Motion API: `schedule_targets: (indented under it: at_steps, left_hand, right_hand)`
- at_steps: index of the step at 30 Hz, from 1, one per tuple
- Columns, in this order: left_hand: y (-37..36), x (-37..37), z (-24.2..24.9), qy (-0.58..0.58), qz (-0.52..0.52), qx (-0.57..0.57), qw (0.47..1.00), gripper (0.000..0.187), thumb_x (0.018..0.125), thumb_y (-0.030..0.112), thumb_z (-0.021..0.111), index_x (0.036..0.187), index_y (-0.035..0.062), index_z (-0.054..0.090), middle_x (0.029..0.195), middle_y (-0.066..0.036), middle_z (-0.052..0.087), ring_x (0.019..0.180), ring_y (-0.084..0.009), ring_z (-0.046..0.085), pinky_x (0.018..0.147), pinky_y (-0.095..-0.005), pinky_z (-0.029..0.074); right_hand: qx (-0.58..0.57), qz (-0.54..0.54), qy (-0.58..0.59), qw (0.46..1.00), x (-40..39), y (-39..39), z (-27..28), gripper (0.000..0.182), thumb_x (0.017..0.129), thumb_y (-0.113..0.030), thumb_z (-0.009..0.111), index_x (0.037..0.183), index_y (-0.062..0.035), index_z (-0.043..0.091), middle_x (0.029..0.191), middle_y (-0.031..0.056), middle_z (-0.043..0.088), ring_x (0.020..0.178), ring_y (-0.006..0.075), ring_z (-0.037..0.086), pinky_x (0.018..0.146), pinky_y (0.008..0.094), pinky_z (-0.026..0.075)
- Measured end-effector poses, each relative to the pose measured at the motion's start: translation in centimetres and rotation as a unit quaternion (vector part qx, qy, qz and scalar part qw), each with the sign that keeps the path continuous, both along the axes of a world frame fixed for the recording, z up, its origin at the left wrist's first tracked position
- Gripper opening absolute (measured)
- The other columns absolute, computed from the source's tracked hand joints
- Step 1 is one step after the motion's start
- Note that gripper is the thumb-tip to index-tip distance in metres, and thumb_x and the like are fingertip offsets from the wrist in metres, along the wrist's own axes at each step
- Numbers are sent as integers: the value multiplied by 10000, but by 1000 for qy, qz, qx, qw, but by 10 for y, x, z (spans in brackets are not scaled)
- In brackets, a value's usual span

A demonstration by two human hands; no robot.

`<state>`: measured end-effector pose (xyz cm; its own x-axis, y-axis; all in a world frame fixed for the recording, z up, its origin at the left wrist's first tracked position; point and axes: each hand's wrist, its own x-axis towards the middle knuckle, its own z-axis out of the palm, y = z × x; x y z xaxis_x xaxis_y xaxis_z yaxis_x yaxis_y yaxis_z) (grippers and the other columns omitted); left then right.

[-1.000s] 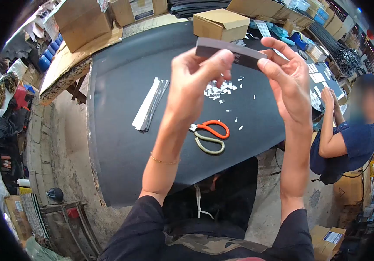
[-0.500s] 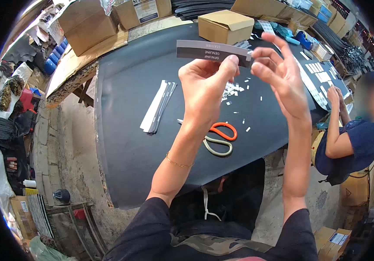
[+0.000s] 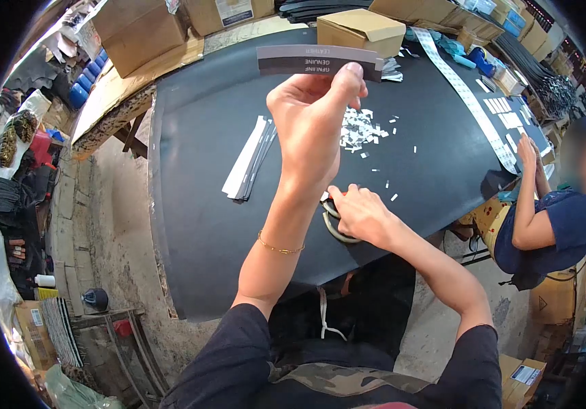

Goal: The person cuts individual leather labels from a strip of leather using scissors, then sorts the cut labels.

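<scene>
My left hand (image 3: 310, 126) is raised over the table and pinches a stack of grey and black label strips (image 3: 286, 61) printed "GENUINE" and "LEATHER". Down at the table, my right hand (image 3: 366, 213) has its fingers closed over the orange handle of a pair of scissors (image 3: 337, 235). Most of the orange handle is hidden by that hand, while the pale handle loop shows below it. More long label strips (image 3: 245, 163) lie to the left of my left forearm. Beyond my right hand is a pile of small cut labels (image 3: 357, 129), with several pieces scattered about.
A black-covered table (image 3: 204, 238) spreads before me. An open-topped cardboard box (image 3: 357, 31) stands at its far edge. A long white label sheet (image 3: 467, 95) runs along the right side. At the right, a co-worker (image 3: 545, 211) handles white pieces.
My right hand has left the strip stack and come down onto the scissors. My left hand, still holding the strips, has shifted slightly up and left.
</scene>
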<state>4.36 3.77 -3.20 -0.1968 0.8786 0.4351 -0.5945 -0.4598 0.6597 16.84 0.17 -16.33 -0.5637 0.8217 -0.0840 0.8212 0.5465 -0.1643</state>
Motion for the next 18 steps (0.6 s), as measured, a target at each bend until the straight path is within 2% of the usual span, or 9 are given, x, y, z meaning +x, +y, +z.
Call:
schedule_targets:
  at_steps: [3, 4, 6, 8, 9, 10, 12, 13, 18]
  left_hand:
    - [-3, -1, 2, 16, 10, -6, 1000, 74, 807, 29, 644, 799, -43, 658, 711, -85, 638, 625, -118, 563, 593, -238, 437]
    - [-3, -3, 2, 22, 12, -6, 1000, 71, 830, 27, 630, 823, -42, 645, 741, -98, 637, 649, -150, 579, 621, -265, 456]
    - [-3, -7, 2, 19, 18, -12, 1000, 71, 831, 29, 631, 828, -40, 647, 752, -95, 640, 657, -152, 582, 625, -269, 456]
    - [-1, -8, 1, 16, 20, 15, 1000, 69, 833, 28, 630, 831, -38, 649, 751, -91, 642, 661, -154, 583, 629, -273, 454]
    - [-2, -7, 1, 12, 19, 15, 1000, 67, 835, 27, 627, 833, -36, 650, 750, -89, 644, 660, -154, 579, 632, -274, 453]
    - [-2, -6, 1, 15, 17, 14, 1000, 67, 835, 27, 627, 833, -36, 650, 750, -89, 644, 660, -154, 579, 632, -274, 453]
    - [-4, -3, 1, 19, 17, 10, 1000, 66, 838, 26, 623, 834, -33, 651, 746, -92, 643, 660, -155, 577, 633, -275, 454]
    - [-4, -1, 1, 23, 15, 8, 1000, 66, 838, 26, 623, 834, -33, 651, 746, -92, 643, 660, -155, 577, 633, -275, 454]
    - [-5, 3, -1, 32, 11, 12, 999, 72, 838, 29, 623, 840, -38, 648, 747, -90, 637, 659, -156, 576, 639, -280, 459]
  right_hand:
    - [-46, -5, 14, 999, 2, 6, 15, 440, 700, -95, 669, 1092, 8, 496, 874, 266, 581, 811, 405, 622, 727, 438, 534]
    - [-41, -36, 48, 997, 5, 10, 16, 441, 694, -84, 657, 1104, -20, 506, 880, 264, 593, 793, 405, 617, 722, 441, 532]
    - [-65, -68, 188, 978, 20, 13, 41, 530, 684, -90, 697, 1162, -42, 475, 892, 201, 602, 784, 332, 617, 730, 381, 528]
    - [-216, -155, 399, 878, 33, 13, 56, 527, 719, -31, 694, 1187, -56, 452, 878, 135, 610, 806, 244, 636, 740, 332, 535]
    - [-264, -145, 489, 819, 36, 11, 63, 473, 756, 5, 658, 1170, -38, 434, 914, 121, 609, 904, 201, 617, 788, 315, 534]
    - [-264, -147, 492, 817, 37, 8, 72, 473, 756, 5, 658, 1170, -38, 434, 914, 121, 609, 904, 201, 617, 788, 315, 534]
    - [-311, -80, 598, 734, 35, 2, 88, 461, 776, 45, 654, 1157, -47, 411, 921, 106, 596, 908, 195, 614, 789, 333, 546]
    - [-286, -37, 607, 741, 32, -1, 92, 438, 790, 51, 651, 1135, -47, 401, 919, 108, 587, 904, 192, 615, 792, 335, 554]
    - [-301, -7, 596, 744, 28, -6, 111, 457, 768, 40, 669, 1127, -38, 396, 930, 117, 574, 906, 192, 609, 787, 338, 556]
